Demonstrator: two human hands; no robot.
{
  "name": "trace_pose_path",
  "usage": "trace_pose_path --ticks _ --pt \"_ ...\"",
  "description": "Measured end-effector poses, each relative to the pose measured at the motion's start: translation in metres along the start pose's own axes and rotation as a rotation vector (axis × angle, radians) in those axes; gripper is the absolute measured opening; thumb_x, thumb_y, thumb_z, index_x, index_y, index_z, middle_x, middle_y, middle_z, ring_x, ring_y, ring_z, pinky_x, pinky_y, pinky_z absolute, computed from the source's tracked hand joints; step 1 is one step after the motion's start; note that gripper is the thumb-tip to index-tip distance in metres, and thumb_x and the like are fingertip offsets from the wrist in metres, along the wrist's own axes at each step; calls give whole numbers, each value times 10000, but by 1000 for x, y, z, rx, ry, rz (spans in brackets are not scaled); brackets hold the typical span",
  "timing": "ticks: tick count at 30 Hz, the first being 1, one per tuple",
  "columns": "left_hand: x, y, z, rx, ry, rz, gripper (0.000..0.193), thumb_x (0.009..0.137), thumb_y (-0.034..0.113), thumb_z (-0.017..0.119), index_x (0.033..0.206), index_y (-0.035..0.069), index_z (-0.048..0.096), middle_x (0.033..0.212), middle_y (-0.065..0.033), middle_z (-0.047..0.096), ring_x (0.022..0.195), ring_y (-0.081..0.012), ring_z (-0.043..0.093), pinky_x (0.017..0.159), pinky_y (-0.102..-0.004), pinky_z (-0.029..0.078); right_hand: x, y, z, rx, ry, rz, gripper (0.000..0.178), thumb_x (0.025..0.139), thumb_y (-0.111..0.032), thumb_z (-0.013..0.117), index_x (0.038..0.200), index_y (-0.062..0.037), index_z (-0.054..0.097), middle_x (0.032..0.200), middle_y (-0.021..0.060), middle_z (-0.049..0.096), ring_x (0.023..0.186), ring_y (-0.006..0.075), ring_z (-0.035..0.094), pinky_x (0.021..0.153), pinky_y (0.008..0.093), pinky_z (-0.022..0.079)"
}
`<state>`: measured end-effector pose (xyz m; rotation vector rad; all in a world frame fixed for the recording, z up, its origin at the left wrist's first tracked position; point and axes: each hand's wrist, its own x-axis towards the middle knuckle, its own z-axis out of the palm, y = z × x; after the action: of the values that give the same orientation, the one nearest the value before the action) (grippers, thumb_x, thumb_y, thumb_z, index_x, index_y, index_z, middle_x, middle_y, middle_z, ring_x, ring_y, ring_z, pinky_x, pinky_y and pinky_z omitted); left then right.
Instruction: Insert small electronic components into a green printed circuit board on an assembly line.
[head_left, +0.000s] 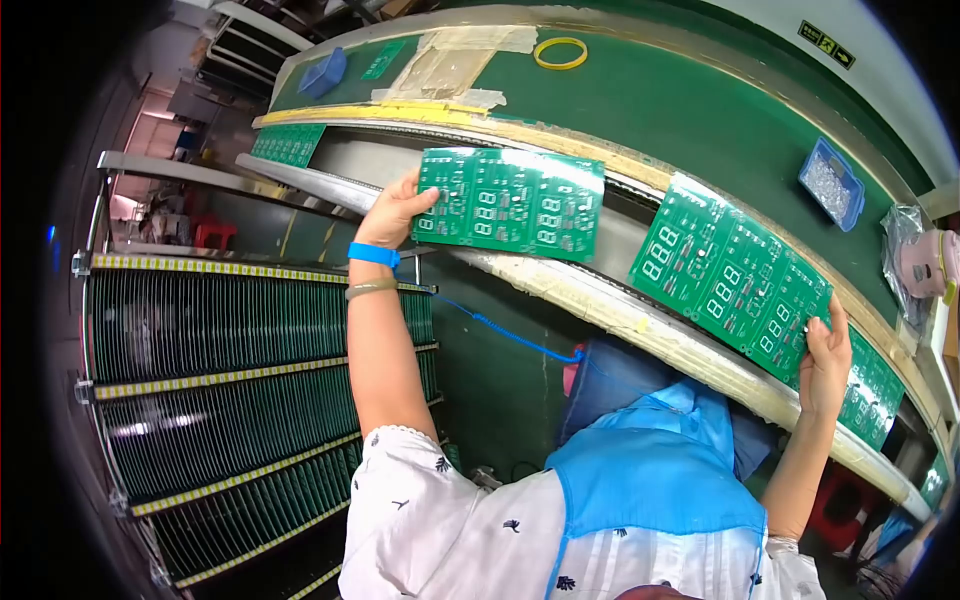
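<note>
My left hand (pixel 402 208) grips the left end of a green circuit board (pixel 515 205), thumb on its top face. That board carries white digit displays in three repeated sections and hangs above the conveyor rail. A blue wrist strap (pixel 374 255) circles my left wrist. On the right, my right hand (pixel 826 355) pinches the lower right corner of a second green circuit board (pixel 728 275) of the same kind. This one lies slanted along the conveyor track, between its two rails. The fingers beneath both boards are partly hidden.
Further circuit boards sit on the conveyor, one at far left (pixel 288 145) and one (pixel 872 392) beyond my right hand. A rack (pixel 260 385) packed with boards stands at left. The green bench holds a blue tray (pixel 832 185) of small parts, a yellow tape ring (pixel 560 53) and a blue bin (pixel 323 73).
</note>
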<state>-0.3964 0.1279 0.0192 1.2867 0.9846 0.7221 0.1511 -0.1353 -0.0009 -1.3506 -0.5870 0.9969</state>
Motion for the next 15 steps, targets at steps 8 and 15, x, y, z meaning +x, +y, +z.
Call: trace_pose_path --ticks 8,15 --pt "40 -5 -63 -29 -163 -140 514 938 89 638 1403 -22 449 1326 -59 588 1207 -147 541 1071 -294 381 6 -4 59 -195 -62 103 558 958 -32 573 1472 -12 357 842 -2 643 661 19 486 563 177 325" --pt "73 -10 -66 8 -254 -211 489 934 72 637 1374 -45 458 1297 -69 600 1166 -149 566 1045 -304 419 11 7 97 -242 -60 132 545 954 -25 576 1459 -17 372 841 8 662 660 22 495 559 185 325"
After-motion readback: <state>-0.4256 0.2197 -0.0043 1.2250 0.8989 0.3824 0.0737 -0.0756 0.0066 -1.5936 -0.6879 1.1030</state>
